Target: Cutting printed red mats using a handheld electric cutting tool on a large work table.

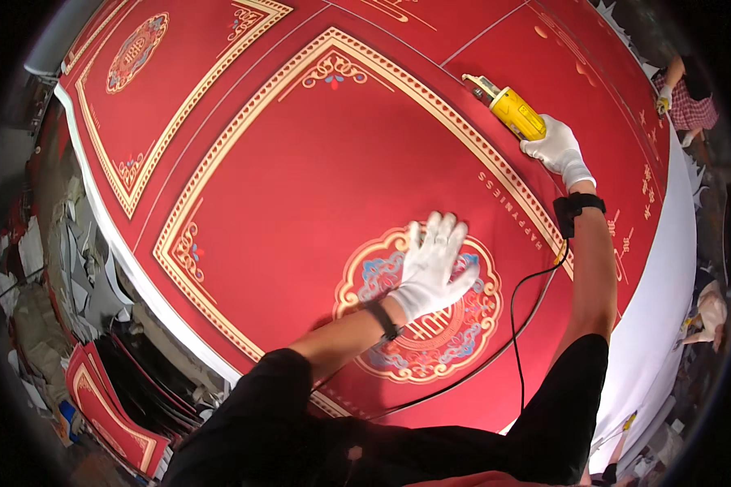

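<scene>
A wide red printed sheet [284,187] with gold borders and ornaments spreads under both arms. My left hand [434,264], in a white glove, lies with fingers stretched over the round blue-and-gold medallion [471,341] printed on it. In the same kind of glove, my right hand [560,150] grips a yellow handheld electric cutter [518,114] by its body. The cutter's head rests by a thin printed line, just outside the gold border. Its fine contact with the sheet is too small to tell.
A black cord [516,325] runs across the sheet near my right forearm. White material [650,300] edges the right side. Cut scraps [81,260] and a stack of red printed pieces [110,410] lie at the left. Other people [690,97] stand along the right.
</scene>
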A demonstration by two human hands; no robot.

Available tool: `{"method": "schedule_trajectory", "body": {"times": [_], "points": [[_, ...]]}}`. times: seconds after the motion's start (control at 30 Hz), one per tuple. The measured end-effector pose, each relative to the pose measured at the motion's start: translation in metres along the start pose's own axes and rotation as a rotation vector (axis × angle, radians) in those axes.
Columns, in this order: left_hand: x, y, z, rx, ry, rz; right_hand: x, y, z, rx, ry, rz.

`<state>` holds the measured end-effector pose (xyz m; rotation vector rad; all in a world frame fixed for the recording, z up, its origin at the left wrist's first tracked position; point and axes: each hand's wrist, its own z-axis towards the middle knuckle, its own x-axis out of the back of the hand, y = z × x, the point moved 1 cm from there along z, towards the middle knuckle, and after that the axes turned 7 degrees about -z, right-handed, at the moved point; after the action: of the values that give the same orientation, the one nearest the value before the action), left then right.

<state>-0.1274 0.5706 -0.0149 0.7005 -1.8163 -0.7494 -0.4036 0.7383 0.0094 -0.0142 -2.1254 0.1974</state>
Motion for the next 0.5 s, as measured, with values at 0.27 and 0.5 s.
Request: {"method": "schedule_trajectory", "body": {"times": [0.27,0.5], "points": [[0.328,-0.286,0.074,0.208,0.902,0.807,-0.003,-0.089,0.059,-0.008,-0.042,0.045],[0.417,-0.374,0.087,0.614,0.452,0.801,-0.001,-0.144,0.105,0.063,0.002,0.099]]}}
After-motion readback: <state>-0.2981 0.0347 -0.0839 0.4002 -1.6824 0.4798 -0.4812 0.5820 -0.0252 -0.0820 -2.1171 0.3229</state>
